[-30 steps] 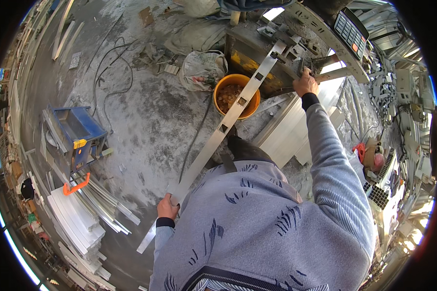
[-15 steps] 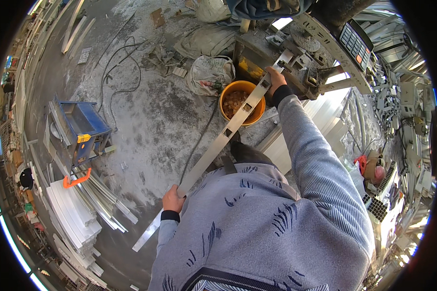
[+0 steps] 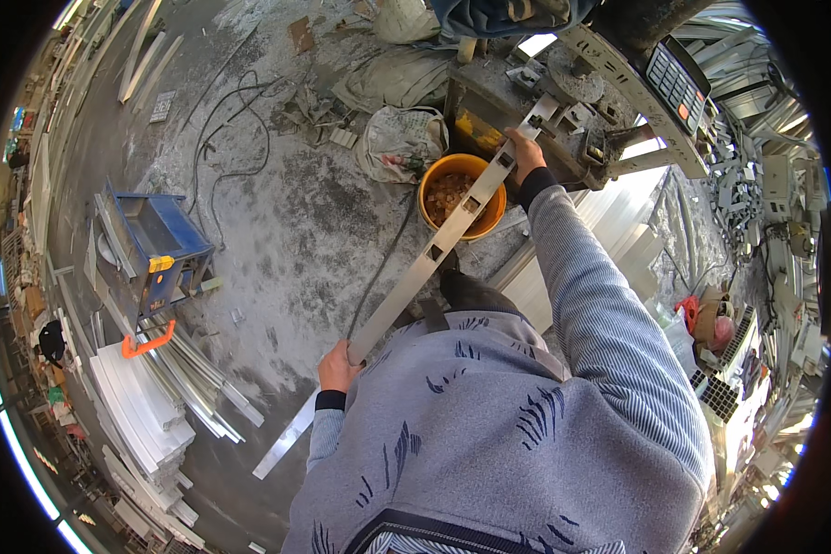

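A long silvery metal profile with rectangular cutouts slants across in front of me, from lower left to upper right. My left hand is closed around its lower part, close to my body. Farther up, my right hand grips it near the far end, which lies at a dusty metal machine. Beneath the profile stands an orange bucket with brownish pieces inside; the profile hides part of its opening. The fingers of both hands are partly hidden.
A blue metal stand is on the left, with an orange handle and stacked metal profiles nearer me. A white sack sits beside the bucket. Black cable loops over the dusty floor. A keypad panel is at upper right.
My left hand has shifted slightly up and to the right along the profile. My right hand and the profile look almost unmoved.
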A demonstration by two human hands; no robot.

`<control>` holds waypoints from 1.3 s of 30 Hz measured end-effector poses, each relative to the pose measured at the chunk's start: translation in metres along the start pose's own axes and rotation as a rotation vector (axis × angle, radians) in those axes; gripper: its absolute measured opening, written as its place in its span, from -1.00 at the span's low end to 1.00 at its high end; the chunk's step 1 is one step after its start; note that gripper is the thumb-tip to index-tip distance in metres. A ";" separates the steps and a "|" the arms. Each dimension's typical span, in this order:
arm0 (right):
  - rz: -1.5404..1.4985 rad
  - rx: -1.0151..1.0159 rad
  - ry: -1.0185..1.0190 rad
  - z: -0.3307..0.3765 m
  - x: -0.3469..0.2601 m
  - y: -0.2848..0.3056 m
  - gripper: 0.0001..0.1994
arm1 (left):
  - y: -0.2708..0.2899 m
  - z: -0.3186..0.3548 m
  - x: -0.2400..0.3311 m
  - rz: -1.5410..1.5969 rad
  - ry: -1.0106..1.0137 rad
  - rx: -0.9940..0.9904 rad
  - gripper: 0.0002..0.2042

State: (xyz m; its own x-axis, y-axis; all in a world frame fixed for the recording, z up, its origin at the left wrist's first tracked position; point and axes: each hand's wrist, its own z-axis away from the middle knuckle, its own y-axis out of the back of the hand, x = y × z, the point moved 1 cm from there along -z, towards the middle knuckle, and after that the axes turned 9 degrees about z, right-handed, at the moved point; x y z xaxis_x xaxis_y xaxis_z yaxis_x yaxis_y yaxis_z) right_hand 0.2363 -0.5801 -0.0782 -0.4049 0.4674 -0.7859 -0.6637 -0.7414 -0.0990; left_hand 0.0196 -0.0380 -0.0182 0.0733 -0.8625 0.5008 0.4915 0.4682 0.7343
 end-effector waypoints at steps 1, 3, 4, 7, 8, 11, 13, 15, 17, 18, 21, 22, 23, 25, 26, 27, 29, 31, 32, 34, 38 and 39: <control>0.015 -0.004 -0.007 0.000 0.000 0.000 -0.78 | 0.000 0.000 0.000 0.004 0.005 -0.002 -0.55; 0.021 -0.016 -0.008 0.000 0.000 0.001 -0.80 | 0.001 0.000 0.001 0.014 0.014 -0.006 -0.56; 0.011 -0.023 -0.002 0.000 0.000 0.001 -0.80 | 0.001 0.000 0.001 0.010 0.012 -0.005 -0.56; -0.008 -0.013 0.026 0.001 0.000 0.000 -0.80 | 0.002 0.001 0.002 0.010 0.003 0.000 -0.57; -0.012 -0.009 0.033 0.001 0.000 0.000 -0.80 | 0.002 0.001 0.002 0.016 -0.002 0.004 -0.58; -0.028 -0.014 0.031 0.002 0.001 0.000 -0.80 | 0.003 0.002 0.005 0.025 -0.002 0.017 -0.61; -0.035 -0.014 0.042 0.001 0.003 0.000 -0.80 | 0.004 0.003 0.007 0.026 0.002 0.014 -0.63; -0.044 -0.009 0.042 -0.001 0.004 0.000 -0.78 | 0.006 0.003 0.009 0.028 -0.003 0.009 -0.66; -0.054 0.010 0.032 -0.003 0.005 0.000 -0.74 | 0.006 0.003 0.011 0.022 0.014 -0.002 -0.69; -0.059 0.003 0.037 -0.003 0.005 0.000 -0.76 | 0.007 0.003 0.012 0.020 0.019 -0.003 -0.70; -0.055 0.001 0.010 -0.005 0.005 0.000 -0.79 | 0.008 0.003 0.015 0.022 0.022 -0.008 -0.72; -0.061 -0.012 0.014 -0.004 0.005 0.000 -0.80 | 0.008 0.003 0.016 0.022 0.021 -0.004 -0.72; -0.076 -0.030 0.010 -0.003 0.004 0.000 -0.80 | 0.009 0.004 0.017 0.022 0.019 0.000 -0.73; -0.109 -0.063 0.005 -0.001 0.003 0.000 -0.79 | 0.009 0.004 0.018 0.024 0.014 0.006 -0.73; -0.127 -0.092 -0.004 0.001 0.003 0.000 -0.75 | 0.008 0.004 0.018 0.025 0.010 0.010 -0.73; -0.142 -0.114 0.003 0.003 0.003 0.000 -0.76 | 0.008 0.004 0.018 0.026 0.007 0.014 -0.73; -0.169 -0.124 -0.002 0.005 0.003 -0.001 -0.77 | 0.007 0.003 0.017 0.013 0.009 0.003 -0.72; -0.200 -0.156 0.025 0.007 0.003 -0.002 -0.77 | 0.006 0.003 0.014 0.004 0.001 -0.006 -0.72; -0.219 -0.133 0.031 0.008 0.003 -0.002 -0.76 | 0.005 0.003 0.012 0.003 -0.009 -0.008 -0.72; -0.210 -0.121 0.055 0.008 0.003 -0.002 -0.77 | 0.003 0.005 0.009 -0.001 -0.026 -0.004 -0.71; -0.211 -0.100 0.103 0.007 0.007 -0.005 -0.82 | 0.000 0.009 0.002 -0.024 -0.040 -0.004 -0.71; -0.216 -0.131 0.150 0.005 0.008 -0.007 -0.83 | -0.001 0.006 0.000 -0.033 -0.052 0.003 -0.70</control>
State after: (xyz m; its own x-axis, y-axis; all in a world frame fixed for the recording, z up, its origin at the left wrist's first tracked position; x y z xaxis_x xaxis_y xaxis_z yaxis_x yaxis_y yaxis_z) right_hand 0.2341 -0.5688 -0.0804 -0.1589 0.5517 -0.8187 -0.6333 -0.6932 -0.3442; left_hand 0.0143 -0.0374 -0.0160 0.0120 -0.8666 0.4989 0.4906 0.4399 0.7522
